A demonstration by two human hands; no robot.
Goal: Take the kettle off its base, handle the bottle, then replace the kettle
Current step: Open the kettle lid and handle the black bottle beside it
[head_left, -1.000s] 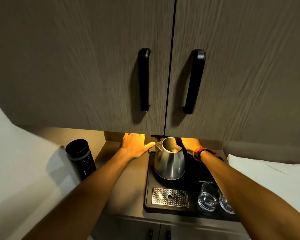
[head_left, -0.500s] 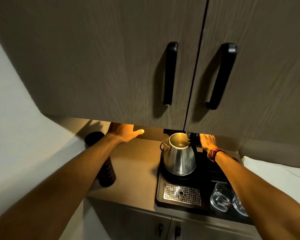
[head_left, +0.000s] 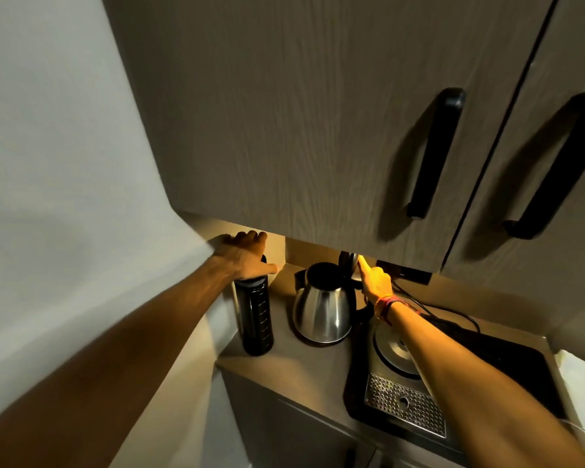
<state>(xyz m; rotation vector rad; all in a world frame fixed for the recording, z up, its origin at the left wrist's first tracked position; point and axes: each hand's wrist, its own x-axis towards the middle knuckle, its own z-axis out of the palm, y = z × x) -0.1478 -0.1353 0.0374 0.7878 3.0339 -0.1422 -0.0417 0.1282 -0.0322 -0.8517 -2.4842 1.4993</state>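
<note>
The steel kettle (head_left: 321, 310) stands on the counter, left of its round base (head_left: 390, 349), with its lid tipped up at the back. My right hand (head_left: 375, 280) is wrapped around the kettle's black handle. A tall black bottle (head_left: 254, 319) stands upright at the counter's left end, beside the kettle. My left hand (head_left: 245, 255) rests over the bottle's cap, fingers curled around the top.
The base sits on a black tray (head_left: 507, 363) with a perforated metal drip grate (head_left: 404, 405) at its front. A power cord (head_left: 443, 312) runs behind the tray. Overhead cabinet doors with black handles (head_left: 433, 153) hang low over the counter (head_left: 304, 366). A wall stands on the left.
The kettle has been lifted off its base and set on the counter to the left. My left hand moved left onto the bottle's cap. The view swung left.
</note>
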